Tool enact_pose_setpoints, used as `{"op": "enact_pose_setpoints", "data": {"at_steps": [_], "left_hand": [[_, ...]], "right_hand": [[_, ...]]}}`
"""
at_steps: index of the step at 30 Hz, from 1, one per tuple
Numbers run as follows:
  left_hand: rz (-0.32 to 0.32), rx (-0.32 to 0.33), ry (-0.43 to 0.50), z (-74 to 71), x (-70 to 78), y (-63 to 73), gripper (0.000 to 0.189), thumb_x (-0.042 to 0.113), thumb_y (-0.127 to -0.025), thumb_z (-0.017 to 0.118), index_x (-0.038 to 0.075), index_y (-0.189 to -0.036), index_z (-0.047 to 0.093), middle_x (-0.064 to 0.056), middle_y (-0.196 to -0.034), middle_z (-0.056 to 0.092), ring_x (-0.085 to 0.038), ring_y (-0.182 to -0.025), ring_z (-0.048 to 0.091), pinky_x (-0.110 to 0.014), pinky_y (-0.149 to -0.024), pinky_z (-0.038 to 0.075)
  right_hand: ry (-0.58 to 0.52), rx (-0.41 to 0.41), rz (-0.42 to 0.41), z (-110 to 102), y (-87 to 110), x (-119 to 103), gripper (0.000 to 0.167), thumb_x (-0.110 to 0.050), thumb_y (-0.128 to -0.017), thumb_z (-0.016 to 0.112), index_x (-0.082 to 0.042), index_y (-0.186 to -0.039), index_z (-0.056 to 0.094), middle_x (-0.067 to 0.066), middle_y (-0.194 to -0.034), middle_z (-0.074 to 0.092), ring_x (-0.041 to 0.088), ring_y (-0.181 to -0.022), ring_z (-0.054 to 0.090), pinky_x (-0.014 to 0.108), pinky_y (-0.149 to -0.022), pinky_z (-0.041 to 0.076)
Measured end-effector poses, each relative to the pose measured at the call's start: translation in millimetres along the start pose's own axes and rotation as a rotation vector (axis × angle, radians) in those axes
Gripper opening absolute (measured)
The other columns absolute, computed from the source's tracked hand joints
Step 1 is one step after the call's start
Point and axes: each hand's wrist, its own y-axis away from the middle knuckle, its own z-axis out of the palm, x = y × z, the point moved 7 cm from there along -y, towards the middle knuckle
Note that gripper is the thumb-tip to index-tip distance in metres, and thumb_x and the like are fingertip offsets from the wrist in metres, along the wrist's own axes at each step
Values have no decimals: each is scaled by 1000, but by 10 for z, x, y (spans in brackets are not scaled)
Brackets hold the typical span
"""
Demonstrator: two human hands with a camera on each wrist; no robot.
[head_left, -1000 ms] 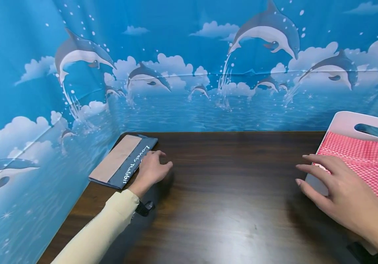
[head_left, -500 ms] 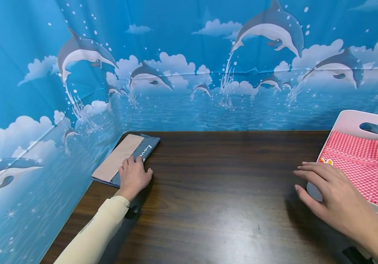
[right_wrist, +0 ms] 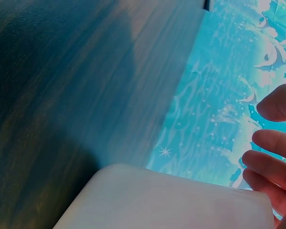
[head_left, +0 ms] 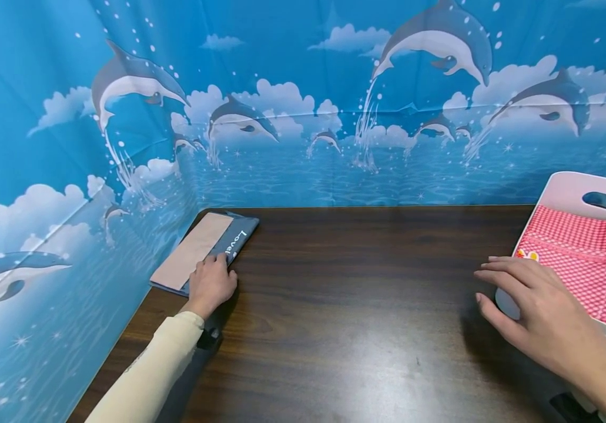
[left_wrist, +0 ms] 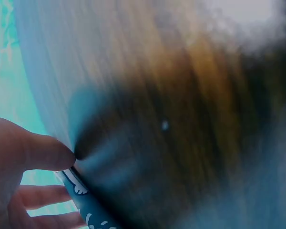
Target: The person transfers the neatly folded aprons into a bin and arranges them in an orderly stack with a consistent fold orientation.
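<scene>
A flat, folded dark blue-grey cloth item [head_left: 239,232] with a beige panel and white lettering lies at the table's back left. My left hand [head_left: 211,286] is over its near edge. In the left wrist view, the thumb [left_wrist: 50,153] meets the lettered edge [left_wrist: 78,183] and the fingers lie on its other side, pinching it. At the right stands a pale plastic bin [head_left: 572,187] with a slot handle, bearing a red-and-white gingham cloth [head_left: 588,258]. My right hand [head_left: 541,311] hovers by the bin's left side, fingers spread and holding nothing.
A dark wood-grain table [head_left: 345,282] stretches between the two hands. Behind it and along the left hangs a blue dolphin-print curtain [head_left: 281,170], meeting the table's back edge.
My left hand has moved left and slightly down onto the folded cloth item, its fingers now at the near edge. My right hand has stayed beside the bin; the view has shifted slightly.
</scene>
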Motion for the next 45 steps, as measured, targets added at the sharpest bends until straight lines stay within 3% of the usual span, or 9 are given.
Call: {"op": "enact_pose_setpoints", "data": {"at_steps": [19,24,28,32,35,37,38,41,45], "left_hand": [[18,59,4,47,192,109,52,5,-96,55,-6,-146,60,-33,-144,61,-56,-126,57,-70,-102,48],[53,76,13,55,359,176,50,4,-95,56,-5,-144,63,-31,-141,65,-54,-120,59,-67,-97,50],[100,84,6,78,502,226,48,2,-95,59,-4,-142,66,-29,-138,67,-50,-115,60,-63,-92,52],[149,114,-3,93,621,301,45,2,-94,63,-4,-138,68,-28,-136,69,-48,-111,61,-61,-87,53],[177,137,1,93,696,371,43,2,-93,64,-4,-136,70,-28,-134,70,-48,-109,61,-60,-85,53],[194,144,8,96,749,416,42,2,-93,64,-4,-135,70,-28,-133,70,-47,-108,61,-59,-84,53],[203,145,13,101,777,435,42,2,-93,64,-4,-134,71,-28,-132,70,-47,-107,61,-58,-83,52],[234,138,22,108,888,487,42,2,-94,64,-3,-134,71,-27,-130,71,-45,-104,61,-56,-80,52],[287,137,22,123,1050,539,40,3,-94,66,-2,-133,72,-26,-127,73,-43,-100,62,-54,-78,53]], "right_hand": [[12,18,13,9,-29,11,93,-77,-104,21,-4,-109,78,24,-121,73,47,-117,64,70,-109,45],[11,7,19,8,-29,16,48,-50,-100,65,-4,-109,78,24,-122,73,47,-117,64,71,-105,46],[10,7,24,4,-22,16,35,-26,-83,79,-4,-110,78,24,-122,73,47,-118,64,70,-110,45],[1,18,16,-4,-33,13,36,-35,-91,73,-4,-109,79,24,-122,74,46,-118,65,69,-111,45],[-6,32,3,-9,-52,5,59,-57,-104,53,-4,-107,79,22,-120,75,45,-116,66,69,-107,46],[-13,41,-6,-13,-63,-2,77,-68,-106,37,-4,-106,80,22,-118,75,45,-115,66,68,-105,47],[-14,42,-9,-15,-67,-6,77,-68,-106,37,-4,-106,80,22,-118,75,45,-115,67,68,-102,47],[-8,30,1,-15,-64,-6,54,-53,-102,57,-4,-107,79,21,-119,75,44,-116,66,66,-106,47],[3,13,16,-25,-49,6,33,-28,-85,76,-5,-108,79,21,-120,74,44,-118,65,67,-110,45]]}}
